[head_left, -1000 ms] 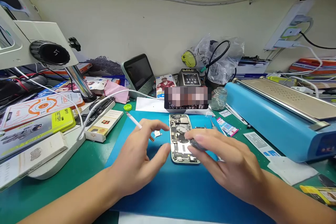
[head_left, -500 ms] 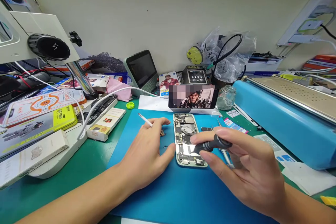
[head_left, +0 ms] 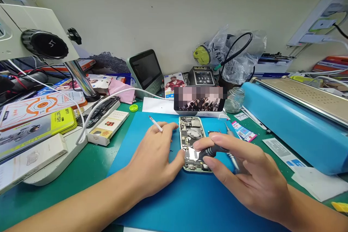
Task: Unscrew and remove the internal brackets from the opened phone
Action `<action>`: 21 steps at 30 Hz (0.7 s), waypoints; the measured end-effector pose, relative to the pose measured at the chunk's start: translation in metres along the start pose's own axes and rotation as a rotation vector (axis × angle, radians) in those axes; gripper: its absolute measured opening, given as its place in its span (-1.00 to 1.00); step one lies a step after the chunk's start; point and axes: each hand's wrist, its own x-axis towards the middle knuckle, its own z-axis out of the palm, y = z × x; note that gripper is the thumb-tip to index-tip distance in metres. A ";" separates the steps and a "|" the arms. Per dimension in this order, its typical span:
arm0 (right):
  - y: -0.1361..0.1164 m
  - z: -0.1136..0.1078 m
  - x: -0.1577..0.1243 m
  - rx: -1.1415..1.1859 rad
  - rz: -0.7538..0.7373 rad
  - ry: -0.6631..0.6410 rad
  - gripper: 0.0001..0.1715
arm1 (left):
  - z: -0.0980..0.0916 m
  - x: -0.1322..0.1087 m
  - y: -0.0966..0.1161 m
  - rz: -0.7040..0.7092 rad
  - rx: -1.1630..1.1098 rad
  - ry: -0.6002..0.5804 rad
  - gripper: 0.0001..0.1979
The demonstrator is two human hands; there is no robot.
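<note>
An opened phone point(head_left: 193, 132), its inner parts bare, lies on the blue mat point(head_left: 174, 203). Just left of it rests my left hand point(head_left: 156, 156), with a lit-looking white cigarette point(head_left: 156, 124) held between its fingers. The left thumb meets the phone's lower left edge. My right hand point(head_left: 250, 170) grips a dark screwdriver point(head_left: 210, 151) between thumb and fingers over the lower half of the phone. The screwdriver slants down toward the phone; its tip is too small to make out. Behind the right fingers lies a slim metallic tool point(head_left: 232, 157).
A second phone point(head_left: 199, 99) playing video stands behind the mat. A glass jar point(head_left: 234, 99) and a blue machine point(head_left: 293, 127) are at the right. At the left are a microscope stand point(head_left: 84, 79), a cigarette box point(head_left: 108, 127), a yellow battery box point(head_left: 62, 121) and a white cable point(head_left: 102, 107).
My left hand has shifted slightly right, bringing its thumb onto the phone's edge. The right hand with the screwdriver has moved a little left. The camera view has shifted slightly.
</note>
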 end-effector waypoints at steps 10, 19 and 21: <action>0.001 0.002 -0.002 0.011 0.051 0.023 -0.21 | 0.003 0.002 -0.002 0.037 0.018 -0.008 -0.56; 0.002 0.007 -0.003 0.074 0.106 0.055 -0.22 | -0.001 0.002 -0.001 0.051 0.005 -0.054 -0.57; 0.001 0.007 -0.003 0.066 0.090 0.052 -0.24 | -0.001 0.001 -0.001 0.060 0.007 -0.049 -0.56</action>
